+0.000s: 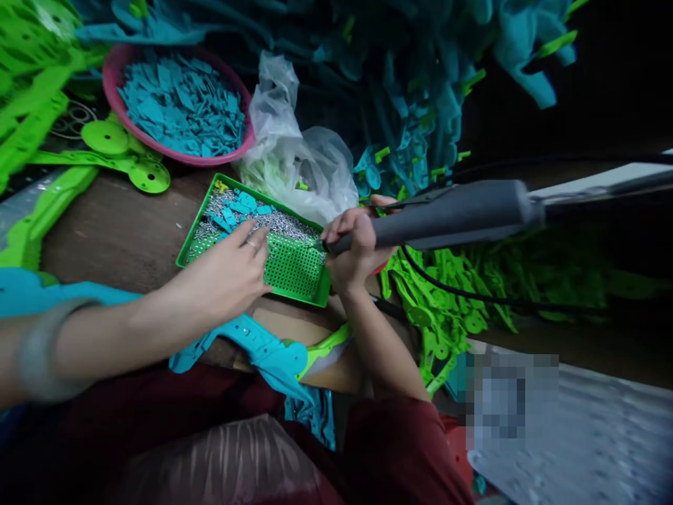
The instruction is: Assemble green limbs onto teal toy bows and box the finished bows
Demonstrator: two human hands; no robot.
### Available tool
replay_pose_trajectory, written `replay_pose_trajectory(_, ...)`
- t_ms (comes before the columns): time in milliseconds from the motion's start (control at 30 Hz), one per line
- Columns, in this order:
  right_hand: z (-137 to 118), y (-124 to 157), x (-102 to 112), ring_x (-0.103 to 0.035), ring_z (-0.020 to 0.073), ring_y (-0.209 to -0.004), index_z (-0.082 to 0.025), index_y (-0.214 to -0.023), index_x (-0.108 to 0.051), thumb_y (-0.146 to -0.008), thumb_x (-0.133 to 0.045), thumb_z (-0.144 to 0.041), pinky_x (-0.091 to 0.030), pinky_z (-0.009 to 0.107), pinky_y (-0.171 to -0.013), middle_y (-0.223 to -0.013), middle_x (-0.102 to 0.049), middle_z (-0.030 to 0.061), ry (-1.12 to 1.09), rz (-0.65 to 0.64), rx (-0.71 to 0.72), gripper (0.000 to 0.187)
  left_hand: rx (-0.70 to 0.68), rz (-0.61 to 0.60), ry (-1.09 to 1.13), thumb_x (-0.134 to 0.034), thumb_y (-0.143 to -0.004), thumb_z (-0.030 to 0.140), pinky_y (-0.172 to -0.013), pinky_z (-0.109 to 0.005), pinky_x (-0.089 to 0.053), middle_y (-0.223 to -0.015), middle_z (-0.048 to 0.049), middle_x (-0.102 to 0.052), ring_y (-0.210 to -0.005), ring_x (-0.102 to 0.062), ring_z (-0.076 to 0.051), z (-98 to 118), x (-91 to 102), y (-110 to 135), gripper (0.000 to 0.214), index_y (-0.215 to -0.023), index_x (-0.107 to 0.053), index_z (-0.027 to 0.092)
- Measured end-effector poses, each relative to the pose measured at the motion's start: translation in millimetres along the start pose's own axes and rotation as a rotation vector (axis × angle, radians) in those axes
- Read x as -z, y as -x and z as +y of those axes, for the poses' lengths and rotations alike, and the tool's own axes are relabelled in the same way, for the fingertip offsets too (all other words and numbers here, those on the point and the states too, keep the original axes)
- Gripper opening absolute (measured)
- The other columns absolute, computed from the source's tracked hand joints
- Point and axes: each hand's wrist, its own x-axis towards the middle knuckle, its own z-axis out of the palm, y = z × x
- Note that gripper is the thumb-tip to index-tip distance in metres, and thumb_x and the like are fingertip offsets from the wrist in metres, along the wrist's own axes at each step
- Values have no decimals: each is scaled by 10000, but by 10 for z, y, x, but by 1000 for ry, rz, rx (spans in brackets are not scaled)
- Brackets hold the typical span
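My right hand [355, 249] is wrapped round a dark grey electric screwdriver [452, 214]. The tool lies nearly level, its bit pointing left over the right end of a green perforated tray [297, 270]. Small silvery screws [287, 226] fill the tray's far side, with several flat blue plastic pieces [242, 205] on top of them. Above the tray's left half is my left hand [231, 263], thumb apart from the bent fingers, a ring on one. Its fingertips are close to the blue pieces and screws; I see nothing held in it. A blue plastic part [263, 344] lies at the near table edge.
A pink basin [113, 91] of small blue pieces stands behind the tray, beside a crumpled clear plastic bag [320, 168]. Green parts [442, 294] are heaped at right, others [31, 91] at left. Blue parts [404, 77] pile up behind. A black cable [473, 298] runs rightward.
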Motion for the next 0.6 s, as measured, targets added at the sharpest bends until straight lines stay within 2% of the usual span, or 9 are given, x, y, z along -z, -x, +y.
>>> replay_pose_trajectory(67,105,39,-16,-428,78,-378,-287,-1035,-429,-800,-613,-437,-407,230,-404,-574,-398,-121,-41,-40,-38,334,-21,78,-40,-519,-917,196,-1127,-561,-311,-1308,-172,-631,-1329,-472,-378,206,127,287,312,-1134,-702,66)
replay_pose_trajectory(167,221,69,-26,-447,79,-393,-292,-1040,-429,-814,-630,-403,-416,230,-411,-591,-432,-117,-109,-102,-60,323,-13,183,352,-470,-960,204,-1015,-432,-442,-1192,-130,-693,-1136,-621,-282,607,183,645,291,-1118,-702,129)
replay_pose_trajectory(200,247,73,-26,-451,79,-395,-294,-1044,-427,-819,-635,-391,-419,229,-412,-594,-441,-117,-126,-117,-57,321,25,118,576,-488,-968,233,-940,-362,-481,-1106,-86,-722,-1030,-660,-232,733,156,728,250,-1060,-712,170)
replay_pose_trajectory(267,281,77,-23,-454,79,-393,-296,-1046,-422,-827,-639,-389,-420,227,-411,-596,-450,-118,-134,-128,-44,321,162,-182,1064,-529,-962,296,-800,-263,-497,-958,-12,-734,-880,-676,-165,933,36,836,205,-930,-715,217)
replay_pose_trajectory(333,299,83,-18,-455,78,-391,-297,-1033,-419,-835,-638,-415,-418,227,-412,-593,-442,-118,-115,-126,-34,318,346,-514,1452,-510,-964,379,-744,-242,-484,-898,-2,-726,-852,-672,-158,1064,-149,880,275,-873,-708,210)
replay_pose_trajectory(367,305,87,-14,-454,78,-391,-298,-1025,-416,-837,-638,-429,-414,226,-412,-592,-434,-118,-106,-124,-28,319,430,-611,1586,-491,-965,421,-745,-251,-481,-906,-18,-727,-870,-671,-172,1115,-253,885,324,-884,-710,196)
replay_pose_trajectory(433,316,102,-5,-454,77,-394,-300,-1017,-411,-841,-637,-452,-409,225,-415,-593,-418,-118,-93,-123,-13,325,528,-662,1787,-493,-946,492,-785,-282,-483,-985,-59,-731,-942,-661,-205,1219,-453,866,389,-980,-714,173)
replay_pose_trajectory(500,338,119,-1,-462,75,-400,-297,-1017,-413,-844,-633,-469,-409,227,-421,-600,-406,-113,-77,-125,1,328,562,-630,1956,-568,-895,539,-834,-303,-483,-1056,-77,-725,-997,-651,-220,1344,-611,808,425,-1056,-708,172)
replay_pose_trajectory(600,383,124,-33,-471,70,-412,-289,-1024,-422,-843,-629,-485,-409,227,-431,-618,-404,-105,-44,-131,10,337,715,-610,2211,-703,-763,620,-869,-313,-494,-1059,-82,-722,-984,-665,-209,1554,-741,655,531,-1041,-707,168)
